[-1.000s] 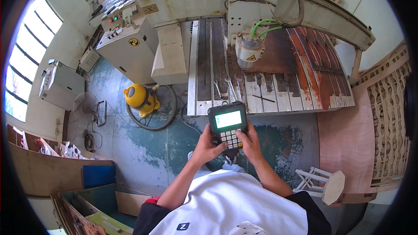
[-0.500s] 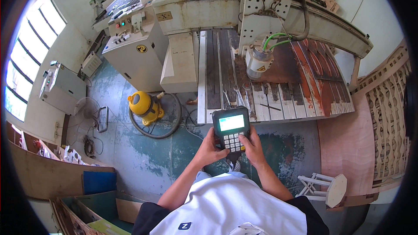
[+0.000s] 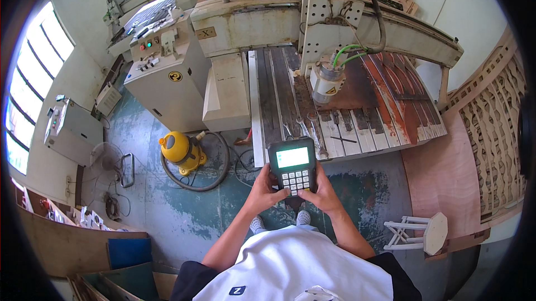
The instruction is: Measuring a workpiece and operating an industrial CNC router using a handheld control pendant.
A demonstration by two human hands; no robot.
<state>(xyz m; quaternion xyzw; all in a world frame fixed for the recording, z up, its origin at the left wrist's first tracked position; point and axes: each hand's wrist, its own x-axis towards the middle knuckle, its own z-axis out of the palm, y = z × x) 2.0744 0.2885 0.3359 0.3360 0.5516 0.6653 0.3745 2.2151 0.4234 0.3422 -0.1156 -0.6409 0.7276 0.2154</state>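
Both hands hold a black handheld keypad controller (image 3: 292, 166) with a lit screen above rows of pale keys. My left hand (image 3: 261, 192) grips its left side, with the thumb at the lower left keys. Round the right side is my right hand (image 3: 324, 192), its thumb over the bottom row near a yellow key. Just beyond the controller lies the slotted bed (image 3: 368, 142) of a large router machine. Several wrenches (image 3: 317, 133) rest on its near edge. Above the bed hangs the silver spindle (image 3: 326, 83), with green hoses on top.
A yellow vacuum cleaner (image 3: 180, 150) with a coiled grey hose stands on the floor at left, near a grey control cabinet (image 3: 173, 89). A fan (image 3: 106, 159) and cables are farther left. At right are a white folding stool (image 3: 432, 234) and wooden panels (image 3: 441, 178).
My right thumb has moved down from the upper right keys to the bottom row. The view has shifted slightly, and my shoes now show below the controller.
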